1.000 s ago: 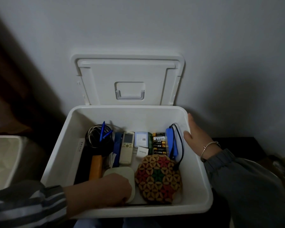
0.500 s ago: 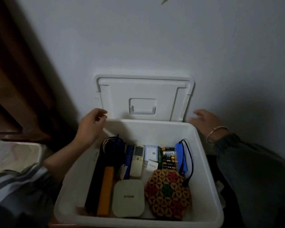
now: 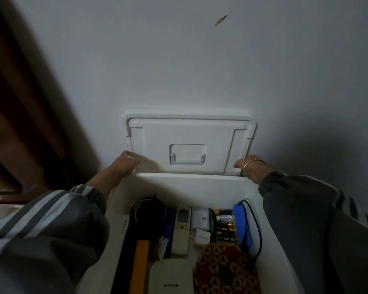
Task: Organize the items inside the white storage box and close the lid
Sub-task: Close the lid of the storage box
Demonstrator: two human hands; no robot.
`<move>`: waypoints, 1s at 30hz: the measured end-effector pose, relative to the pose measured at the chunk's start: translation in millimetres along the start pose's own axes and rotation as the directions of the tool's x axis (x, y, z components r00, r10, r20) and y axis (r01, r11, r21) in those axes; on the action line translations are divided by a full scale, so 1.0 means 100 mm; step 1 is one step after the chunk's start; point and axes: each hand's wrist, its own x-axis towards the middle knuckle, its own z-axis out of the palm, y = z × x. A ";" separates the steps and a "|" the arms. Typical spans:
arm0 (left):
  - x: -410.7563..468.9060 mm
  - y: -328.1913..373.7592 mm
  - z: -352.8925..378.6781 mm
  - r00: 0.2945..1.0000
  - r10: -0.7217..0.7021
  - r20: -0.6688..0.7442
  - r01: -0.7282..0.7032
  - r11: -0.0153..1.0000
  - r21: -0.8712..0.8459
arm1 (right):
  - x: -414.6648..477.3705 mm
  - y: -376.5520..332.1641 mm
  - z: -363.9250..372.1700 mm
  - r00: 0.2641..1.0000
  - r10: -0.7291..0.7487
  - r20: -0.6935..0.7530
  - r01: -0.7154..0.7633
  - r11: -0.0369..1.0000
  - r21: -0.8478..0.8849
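Pale wall [image 3: 200, 60] behind, dark wood trim [image 3: 19, 113] far left. Below the camera sits the white storage box [image 3: 189, 176], open; its lid [image 3: 187, 134] stands upright against the wall, lower edge at the box's back rim. At the lid's lower-left corner: left hand [image 3: 125, 166], fingers curled round the edge. At the lower-right corner: right hand [image 3: 250, 169], bracelet [image 3: 250, 161] on wrist, thumb on the lid's front, fingers hidden behind the edge, so can't tell the grip. Inside: coiled cable [image 3: 146, 211], remote [image 3: 182, 228], batteries [image 3: 223, 225], blue pack [image 3: 241, 225], orange bar [image 3: 140, 266], white device [image 3: 171, 276], patterned mat [image 3: 223, 270].
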 end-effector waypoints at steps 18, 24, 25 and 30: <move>-0.50 0.29 -0.32 0.872 0.427 -0.237 -0.470 0.867 -0.167 | -0.75 -0.13 -0.51 0.837 -0.460 -0.297 0.537 0.586 0.607; -1.04 0.71 -0.57 0.746 0.511 -0.427 -0.612 0.779 -0.137 | -1.39 -0.12 -0.99 0.706 -0.540 -0.458 0.699 0.430 0.571; -1.15 0.78 -0.62 0.727 0.520 -0.449 -0.628 0.768 -0.127 | -1.48 -0.09 -1.06 0.676 -0.555 -0.485 0.731 0.420 0.538; -1.73 1.01 -0.91 0.634 0.597 -0.491 -0.672 0.740 0.031 | -1.84 0.12 -1.36 0.550 -0.610 -0.571 0.832 0.457 0.313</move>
